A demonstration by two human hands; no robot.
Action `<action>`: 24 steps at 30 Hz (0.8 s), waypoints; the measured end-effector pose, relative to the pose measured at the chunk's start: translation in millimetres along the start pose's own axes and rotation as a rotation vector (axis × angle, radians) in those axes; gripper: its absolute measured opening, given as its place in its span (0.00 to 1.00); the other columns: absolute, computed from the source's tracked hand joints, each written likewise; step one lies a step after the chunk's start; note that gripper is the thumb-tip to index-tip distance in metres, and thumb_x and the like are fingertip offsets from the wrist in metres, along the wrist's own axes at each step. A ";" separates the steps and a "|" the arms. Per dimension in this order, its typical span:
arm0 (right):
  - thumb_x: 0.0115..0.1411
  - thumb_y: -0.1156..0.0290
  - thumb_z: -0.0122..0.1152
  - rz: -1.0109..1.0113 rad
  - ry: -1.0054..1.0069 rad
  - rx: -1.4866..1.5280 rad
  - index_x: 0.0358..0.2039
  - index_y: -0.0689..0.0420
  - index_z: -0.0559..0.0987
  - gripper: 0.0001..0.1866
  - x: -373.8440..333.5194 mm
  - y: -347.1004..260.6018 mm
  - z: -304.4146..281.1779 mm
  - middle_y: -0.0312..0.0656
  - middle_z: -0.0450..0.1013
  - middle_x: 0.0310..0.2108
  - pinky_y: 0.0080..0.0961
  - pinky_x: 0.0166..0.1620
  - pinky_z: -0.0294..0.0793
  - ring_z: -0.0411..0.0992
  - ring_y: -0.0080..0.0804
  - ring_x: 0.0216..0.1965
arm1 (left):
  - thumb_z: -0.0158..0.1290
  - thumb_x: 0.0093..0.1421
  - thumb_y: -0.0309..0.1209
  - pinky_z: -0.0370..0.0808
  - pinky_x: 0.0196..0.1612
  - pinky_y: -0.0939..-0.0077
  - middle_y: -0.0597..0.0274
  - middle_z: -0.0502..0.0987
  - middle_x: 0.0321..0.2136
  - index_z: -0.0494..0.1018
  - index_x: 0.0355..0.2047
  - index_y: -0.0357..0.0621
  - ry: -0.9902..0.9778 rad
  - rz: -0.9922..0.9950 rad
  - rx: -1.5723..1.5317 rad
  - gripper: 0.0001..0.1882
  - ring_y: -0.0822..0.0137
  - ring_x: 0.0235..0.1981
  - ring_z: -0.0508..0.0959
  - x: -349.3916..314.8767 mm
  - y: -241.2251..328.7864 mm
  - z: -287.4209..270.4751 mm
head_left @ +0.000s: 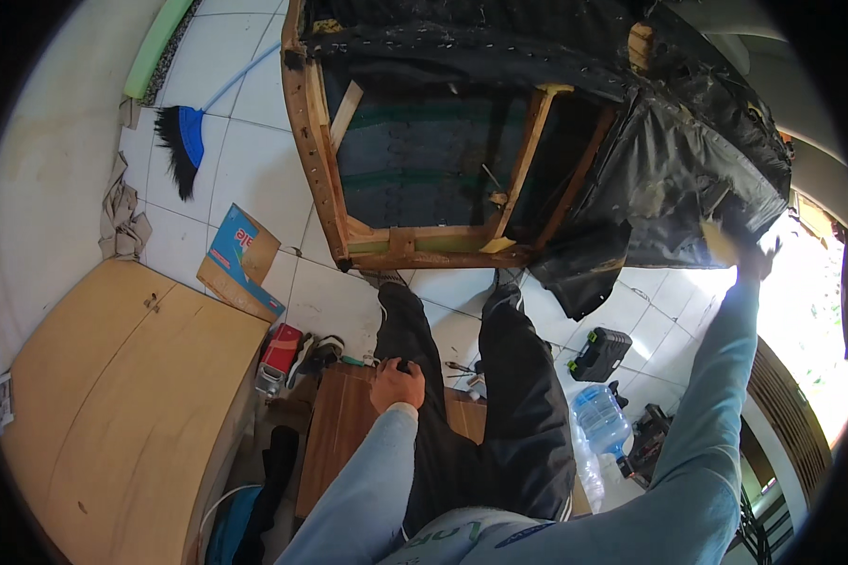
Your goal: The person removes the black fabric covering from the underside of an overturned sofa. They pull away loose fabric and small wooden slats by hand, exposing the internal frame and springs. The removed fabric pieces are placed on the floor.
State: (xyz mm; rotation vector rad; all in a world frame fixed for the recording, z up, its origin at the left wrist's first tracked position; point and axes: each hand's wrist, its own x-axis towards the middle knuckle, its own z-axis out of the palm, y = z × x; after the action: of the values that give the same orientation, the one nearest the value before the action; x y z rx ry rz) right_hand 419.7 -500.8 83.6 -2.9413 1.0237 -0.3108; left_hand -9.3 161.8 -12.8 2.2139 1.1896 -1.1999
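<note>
An upturned piece of upholstered furniture with a wooden frame (415, 259) lies in front of my legs, its dark inner lining showing between the bars. Loose black sheeting (674, 179) drapes over its right side, torn and wrinkled. Stretched far out to the right, my right hand (752, 259) is at the sheeting's lower right edge, smeared by motion. A blurred yellowish piece (719, 243) shows beside it; whether I hold it is unclear. Near my left thigh, my left hand (399, 386) is closed round a small dark object, mostly hidden by the fingers.
A wooden cabinet (132, 405) stands at left, near a cut cardboard box (240, 259) and blue broom (190, 137). Below the frame are a black tool case (601, 354), a large water bottle (601, 419) and a red box (281, 348). A brown wooden board (334, 424) lies beneath my left arm.
</note>
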 end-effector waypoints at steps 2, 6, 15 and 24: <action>0.72 0.48 0.46 0.147 0.011 -0.183 0.66 0.41 0.75 0.27 -28.5 107.6 -15.4 0.40 0.74 0.63 0.43 0.65 0.69 0.73 0.35 0.60 | 0.56 0.63 0.47 0.78 0.60 0.51 0.58 0.80 0.59 0.82 0.53 0.49 -0.028 -0.008 0.008 0.23 0.48 0.58 0.80 -1.8 6.0 -6.4; 0.70 0.64 0.49 -0.168 -0.553 -0.227 0.66 0.46 0.75 0.24 -164.0 163.3 33.9 0.54 0.77 0.57 0.48 0.56 0.76 0.78 0.48 0.55 | 0.56 0.63 0.46 0.78 0.60 0.51 0.60 0.79 0.60 0.82 0.54 0.50 -0.032 -0.027 0.037 0.23 0.49 0.59 0.79 -2.3 12.4 -3.0; 0.57 0.81 0.61 -0.495 -1.003 -0.083 0.70 0.52 0.63 0.39 -374.6 -135.6 131.9 0.52 0.65 0.66 0.53 0.58 0.77 0.73 0.62 0.59 | 0.57 0.62 0.45 0.77 0.62 0.52 0.60 0.78 0.63 0.83 0.53 0.50 -0.011 -0.004 0.132 0.22 0.49 0.59 0.78 -7.7 16.9 0.1; 0.52 0.85 0.61 -0.227 -0.298 0.166 0.73 0.54 0.57 0.47 -301.2 -31.1 203.0 0.62 0.54 0.74 0.50 0.64 0.73 0.65 0.65 0.67 | 0.56 0.64 0.45 0.78 0.62 0.54 0.58 0.79 0.61 0.83 0.54 0.50 -0.033 0.001 0.214 0.22 0.49 0.59 0.79 -7.1 30.4 8.5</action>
State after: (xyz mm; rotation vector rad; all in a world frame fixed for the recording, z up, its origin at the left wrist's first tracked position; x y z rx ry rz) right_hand 246.6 -301.7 -168.1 -2.8373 0.5996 0.0418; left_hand 8.9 135.0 -14.3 2.3351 1.0917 -1.4175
